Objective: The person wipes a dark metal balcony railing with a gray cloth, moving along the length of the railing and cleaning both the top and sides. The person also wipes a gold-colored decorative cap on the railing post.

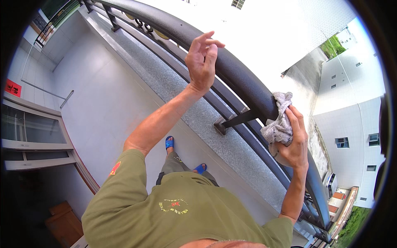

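Note:
A thick black handrail (231, 68) tops the balcony railing and runs from the upper left to the lower right. My right hand (295, 144) is closed on a crumpled grey-white cloth (280, 124), which is pressed against the handrail and hides part of it. My left hand (202, 64) is raised beside the rail farther up, its fingers loosely bent and apart, with nothing in it. Whether its fingertips touch the rail, I cannot tell.
Below the handrail, metal bars stand on a grey stone ledge (182, 99) by a posted bracket (221, 126). My feet wear blue slippers (170, 142) on the pale tiled floor (99, 78). To the left is a window (35, 126); past the railing, a parked car (331, 184) lies far below.

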Available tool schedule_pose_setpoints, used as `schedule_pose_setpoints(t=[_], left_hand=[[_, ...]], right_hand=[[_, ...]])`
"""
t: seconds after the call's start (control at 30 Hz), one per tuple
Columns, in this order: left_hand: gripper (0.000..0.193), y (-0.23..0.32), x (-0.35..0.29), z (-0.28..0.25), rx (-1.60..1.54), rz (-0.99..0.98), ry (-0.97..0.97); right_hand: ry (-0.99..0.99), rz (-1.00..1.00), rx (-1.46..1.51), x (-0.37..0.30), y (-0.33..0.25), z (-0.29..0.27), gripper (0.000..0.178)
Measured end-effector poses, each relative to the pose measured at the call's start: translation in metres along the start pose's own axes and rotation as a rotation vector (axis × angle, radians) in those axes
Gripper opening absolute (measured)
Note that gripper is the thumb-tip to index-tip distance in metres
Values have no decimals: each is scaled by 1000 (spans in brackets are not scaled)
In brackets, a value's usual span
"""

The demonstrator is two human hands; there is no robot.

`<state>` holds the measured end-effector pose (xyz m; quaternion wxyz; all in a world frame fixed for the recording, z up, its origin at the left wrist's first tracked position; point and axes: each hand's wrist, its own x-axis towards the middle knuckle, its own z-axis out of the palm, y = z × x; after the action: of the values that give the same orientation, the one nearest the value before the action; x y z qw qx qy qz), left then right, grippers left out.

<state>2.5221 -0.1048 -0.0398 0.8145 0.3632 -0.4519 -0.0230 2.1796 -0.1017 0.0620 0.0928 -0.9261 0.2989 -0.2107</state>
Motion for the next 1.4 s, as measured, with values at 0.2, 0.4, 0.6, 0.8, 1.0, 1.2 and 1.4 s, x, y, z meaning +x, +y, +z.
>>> schedule_pose_setpoints(t=[0.2, 0.4, 0.6, 0.8, 1.0, 1.2, 1.4], left_hand=[[39, 2, -196, -122, 90, -690, -239], [38, -7, -391, -375, 833, -1451, -382], [46, 5, -386, -586, 995, -1884, 439], [39, 37, -313, -593, 793, -1728, 617], [43, 29, -351, -530, 698, -1913, 380], [40, 2, -381, -470, 682, -1854, 85], [43, -42, -279, -446, 662, -1542, -13]], right_hand=[[-95, 6, 33, 120, -55, 52, 86], [-104, -85, -12, 256, -108, 134, 82], [-86, -132, -146, 436, -187, 258, 75], [58, 33, -87, 545, -244, 323, 74], [74, -90, -102, 510, -225, 313, 61], [118, -328, -223, 341, -168, 233, 54], [80, -134, -196, 149, -88, 109, 77]])
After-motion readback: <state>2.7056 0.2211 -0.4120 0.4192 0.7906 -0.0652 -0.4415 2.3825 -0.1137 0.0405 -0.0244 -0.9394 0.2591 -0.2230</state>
